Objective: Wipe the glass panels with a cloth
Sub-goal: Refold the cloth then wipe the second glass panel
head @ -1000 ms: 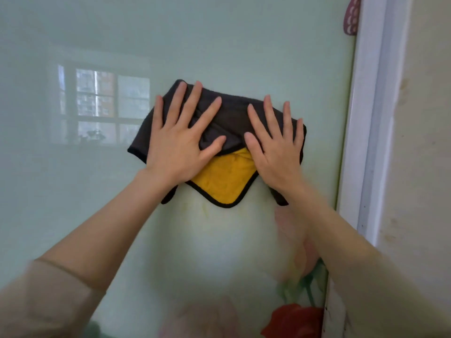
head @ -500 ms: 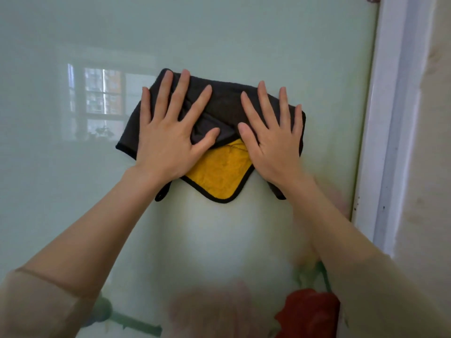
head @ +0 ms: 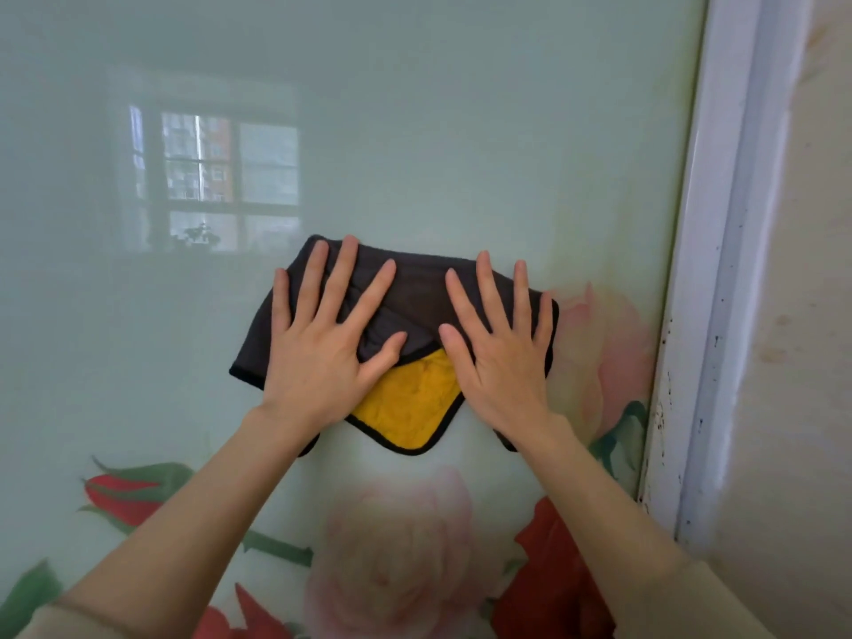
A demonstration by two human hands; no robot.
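Head view, one entry. Item: dark grey plush cloth with black binding and a yellow reverse, spread against the pale green frosted glass panel printed with roses. It lies in the panel's right half, near the white painted frame but apart from it. One corner is folded down and shows the yellow side between the two wrists. Left hand: flat, fingers straight and spread, palm on the cloth's left part. Right hand: the same, on the right part. Neither hand grips the fabric; both only press it to the glass. Step in hand, as judged: a two-handed wiping pass. Notes for doing it well: press evenly through both palms so the cloth slides as one sheet and does not bunch at the crease between the thumbs. Smooth or tuck in the hanging corner so it does not drag. Overlap each stroke with the last. Carry the pass right up to the frame, where dark specks sit along the lower edge. The glossy surface throws back a window reflection, which may help show streaks. Risk, as judged: with no grip, the cloth could slip out from under the palms if pressure eases.
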